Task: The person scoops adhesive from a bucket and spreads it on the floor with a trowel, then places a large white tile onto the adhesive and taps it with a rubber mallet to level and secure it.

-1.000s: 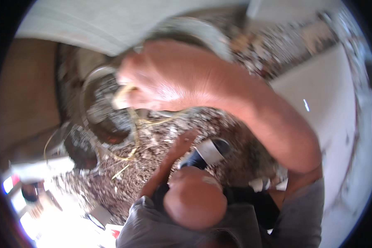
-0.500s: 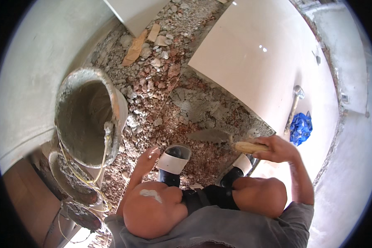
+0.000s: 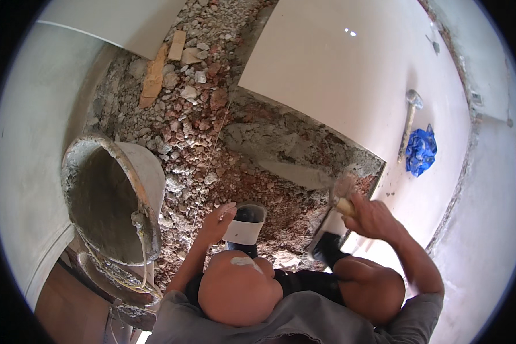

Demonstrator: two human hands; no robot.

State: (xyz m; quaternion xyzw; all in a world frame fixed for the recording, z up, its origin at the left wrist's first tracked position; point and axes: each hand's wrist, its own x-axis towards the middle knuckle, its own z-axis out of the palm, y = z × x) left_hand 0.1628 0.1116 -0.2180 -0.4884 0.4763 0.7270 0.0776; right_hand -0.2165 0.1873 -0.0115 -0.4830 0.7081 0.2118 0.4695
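My right hand (image 3: pixel 370 217) is closed around the wooden handle of a trowel (image 3: pixel 295 174). Its grey blade reaches left, low over wet mortar and reddish rubble; motion smears the part near the handle. Beyond the blade, a patch of grey mortar (image 3: pixel 264 140) lies spread along the edge of a large pale floor tile (image 3: pixel 327 69). My left hand (image 3: pixel 217 223) hovers by my left knee, beside the white boot cuff (image 3: pixel 241 231), fingers loosely extended and nothing seen in them. A mortar-crusted bucket (image 3: pixel 146 166) stands to the left with grey mix inside.
On the laid tile rest a mallet (image 3: pixel 410 123) and a crumpled blue plastic bag (image 3: pixel 421 151). A string line (image 3: pixel 209 155) runs across the rubble (image 3: pixel 183 137). Cardboard pieces (image 3: pixel 153 80) lie near another pale panel (image 3: pixel 114 23) at the far left. More buckets (image 3: pixel 100 278) stand behind the first.
My right hand has turned the trowel, its handle now pointing more toward me. The left hand has shifted slightly right. The whole view has swung, so the bucket appears lower and farther left.
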